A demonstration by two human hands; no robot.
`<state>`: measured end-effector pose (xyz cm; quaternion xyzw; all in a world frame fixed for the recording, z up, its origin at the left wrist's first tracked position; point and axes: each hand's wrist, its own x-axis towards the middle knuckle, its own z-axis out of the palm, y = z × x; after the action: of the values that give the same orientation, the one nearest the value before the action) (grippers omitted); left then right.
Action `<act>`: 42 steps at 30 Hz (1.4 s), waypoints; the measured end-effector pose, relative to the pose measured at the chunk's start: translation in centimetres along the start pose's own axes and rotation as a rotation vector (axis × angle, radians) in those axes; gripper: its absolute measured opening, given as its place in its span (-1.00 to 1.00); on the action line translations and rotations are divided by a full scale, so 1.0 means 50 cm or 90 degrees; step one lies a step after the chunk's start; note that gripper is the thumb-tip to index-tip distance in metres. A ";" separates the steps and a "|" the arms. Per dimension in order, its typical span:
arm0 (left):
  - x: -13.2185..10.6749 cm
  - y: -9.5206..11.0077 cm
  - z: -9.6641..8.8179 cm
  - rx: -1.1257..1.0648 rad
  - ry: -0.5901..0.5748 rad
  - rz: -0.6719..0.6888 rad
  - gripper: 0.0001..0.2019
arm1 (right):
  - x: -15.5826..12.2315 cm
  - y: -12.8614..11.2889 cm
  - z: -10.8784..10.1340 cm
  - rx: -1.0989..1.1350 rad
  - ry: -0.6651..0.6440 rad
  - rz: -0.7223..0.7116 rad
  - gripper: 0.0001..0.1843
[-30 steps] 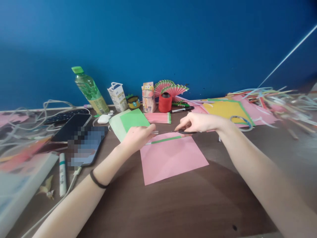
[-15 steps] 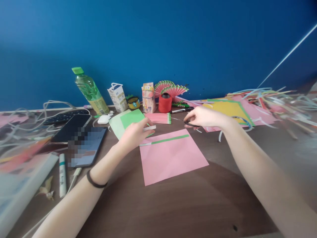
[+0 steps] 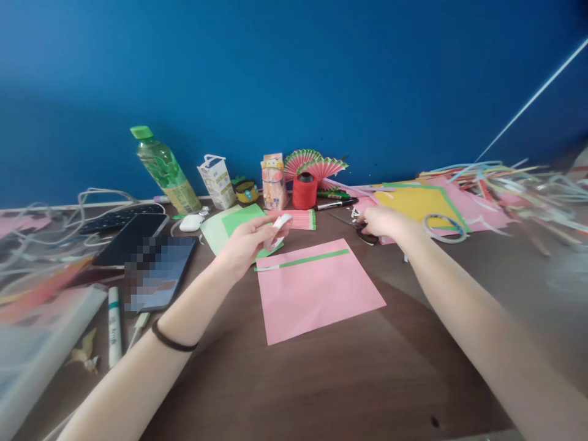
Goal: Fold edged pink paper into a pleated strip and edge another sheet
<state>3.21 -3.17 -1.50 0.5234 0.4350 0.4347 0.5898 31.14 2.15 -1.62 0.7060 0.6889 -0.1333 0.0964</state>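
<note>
A white paper scrap [image 3: 281, 222] is pinched in the left hand [image 3: 248, 242], its grip clamped together on the scrap, held up over the green sheet [image 3: 239, 220] at the far left corner of the pink sheet [image 3: 321, 294] (a green strip [image 3: 312, 258] runs along that sheet's far edge). The right hand [image 3: 383, 222] lies over the black scissors [image 3: 367, 237] on the table [image 3: 321, 380]; I cannot tell if its grip is closed. By the wall stand a green-capped bottle [image 3: 163, 168], its fill unclear, and a carton [image 3: 215, 180], its contents hidden.

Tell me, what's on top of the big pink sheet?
A thin green strip with a white left end lies along the far edge of the pink sheet, nothing else. Whatever is beneath the sheet is covered. The left hand pinches a white scrap just off it.
</note>
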 end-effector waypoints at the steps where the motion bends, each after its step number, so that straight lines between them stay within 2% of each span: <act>1: 0.000 -0.001 0.001 -0.029 -0.011 -0.018 -0.65 | -0.001 -0.002 0.001 -0.008 0.032 -0.014 -0.68; 5: -0.003 -0.009 0.012 -0.103 -0.014 -0.072 -0.77 | -0.021 -0.027 -0.007 0.053 0.184 -0.148 -0.73; 7: -0.007 -0.011 0.020 -0.145 -0.005 -0.078 -0.83 | -0.043 -0.054 -0.011 0.161 0.189 -0.236 -0.75; 11: -0.016 -0.008 0.035 -0.183 -0.015 -0.061 -0.88 | -0.092 -0.118 -0.008 0.342 0.248 -0.418 -0.81; 14: -0.020 -0.005 0.041 -0.184 -0.027 -0.053 -0.87 | -0.117 -0.154 0.005 0.464 0.287 -0.479 -0.85; 23: -0.022 -0.013 0.046 -0.123 -0.027 -0.006 -0.81 | -0.129 -0.192 0.041 0.525 0.342 -0.528 -0.94; 31: -0.026 -0.010 0.049 -0.082 -0.001 0.008 -0.81 | -0.133 -0.196 0.044 0.521 0.332 -0.535 -0.91; 35: -0.025 -0.008 0.050 -0.105 0.008 -0.004 -0.80 | -0.135 -0.196 0.042 0.526 0.343 -0.543 -0.93; 42: -0.025 -0.017 0.055 -0.067 0.024 0.007 -0.84 | -0.135 -0.198 0.046 0.463 0.416 -0.568 -0.87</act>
<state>5.62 -5.11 -2.07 0.4858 0.4198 0.4697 0.6060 21.04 -4.65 -1.16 0.3447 0.8200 -0.1632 -0.4267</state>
